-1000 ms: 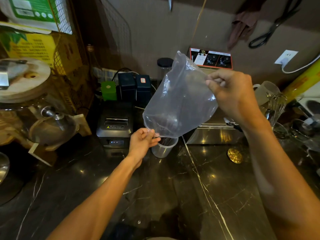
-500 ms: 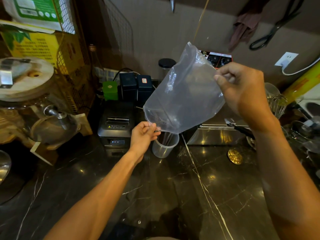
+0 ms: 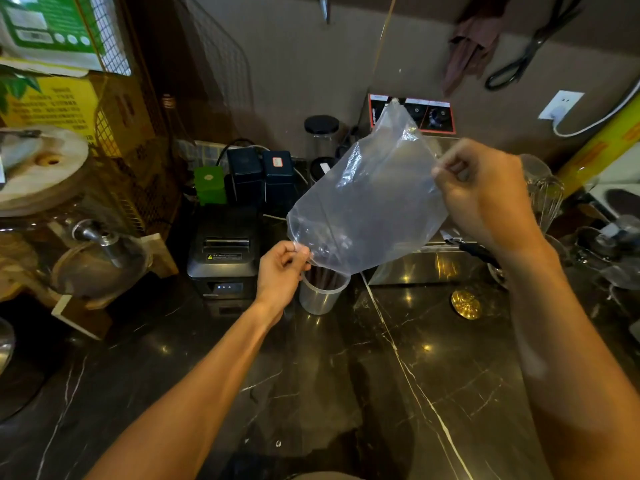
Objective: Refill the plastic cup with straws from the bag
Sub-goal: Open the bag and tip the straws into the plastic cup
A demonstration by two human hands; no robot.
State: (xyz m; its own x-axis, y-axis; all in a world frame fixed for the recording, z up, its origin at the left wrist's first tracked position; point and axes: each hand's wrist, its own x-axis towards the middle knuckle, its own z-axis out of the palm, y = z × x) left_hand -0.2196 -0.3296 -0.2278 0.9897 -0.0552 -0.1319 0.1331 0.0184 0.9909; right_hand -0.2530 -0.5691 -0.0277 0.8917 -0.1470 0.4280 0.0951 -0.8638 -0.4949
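A clear plastic bag (image 3: pixel 370 202) hangs tilted over a clear plastic cup (image 3: pixel 320 296) that stands upright on the dark marble counter (image 3: pixel 346 393). My left hand (image 3: pixel 280 271) pinches the bag's lower open edge right above the cup's rim. My right hand (image 3: pixel 485 195) grips the bag's upper right side and holds it high. Dark straws (image 3: pixel 323 278) stick up inside the cup, under the bag's mouth. Whether the bag still holds straws is hard to tell.
A black receipt printer (image 3: pixel 223 251) sits just left of the cup. A steel appliance (image 3: pixel 426 261) stands to its right, with a gold disc (image 3: pixel 467 304) on the counter in front. A glass dispenser (image 3: pixel 69 237) occupies the left side, whisks and glassware (image 3: pixel 547 199) the right.
The bag's upper end sits lower against the background than half a second ago, and my right hand has dropped with it. My left hand stays at the cup's rim.
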